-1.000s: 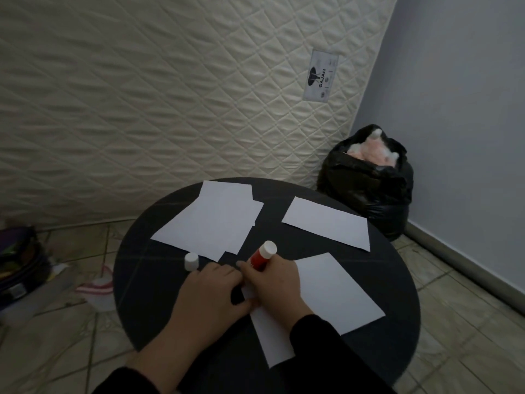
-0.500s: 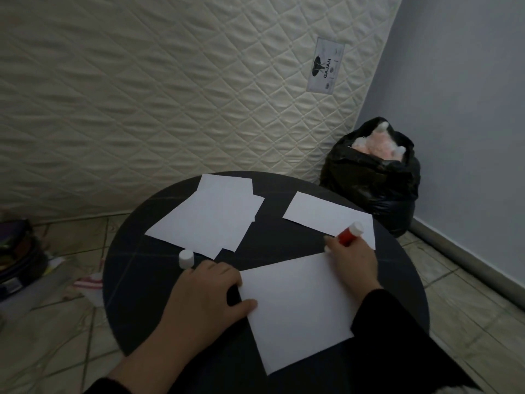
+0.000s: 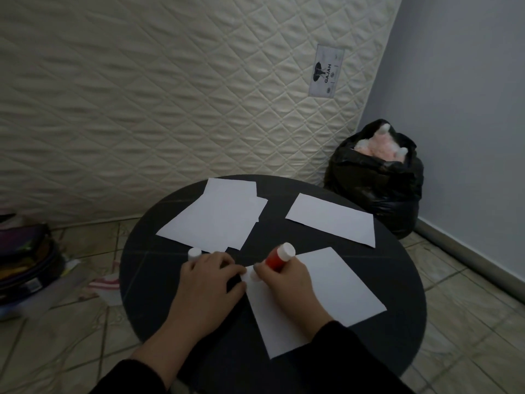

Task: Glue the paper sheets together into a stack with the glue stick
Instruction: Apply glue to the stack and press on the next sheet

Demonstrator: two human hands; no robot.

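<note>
A white paper sheet [image 3: 326, 291] lies at the near side of the round black table [image 3: 397, 280]. My right hand [image 3: 287, 285] grips the red glue stick [image 3: 277, 258] with its tip down at the sheet's near-left corner. My left hand [image 3: 207, 282] presses flat on the table beside that corner, its thumb touching the sheet's edge. The white glue cap [image 3: 194, 253] stands just beyond my left fingers. A pile of overlapping sheets [image 3: 216, 217] lies at the far left, and a single sheet [image 3: 332, 220] at the far right.
A quilted mattress [image 3: 170, 95] leans against the wall behind the table. A black plastic bag [image 3: 377, 189] with pink stuffing stands in the corner on the right. Bags and clutter [image 3: 25, 257] sit on the tiled floor at the left.
My right hand has swept the glue stick from the sheet's far-right corner back to its near-left corner. My left hand has stayed in place.
</note>
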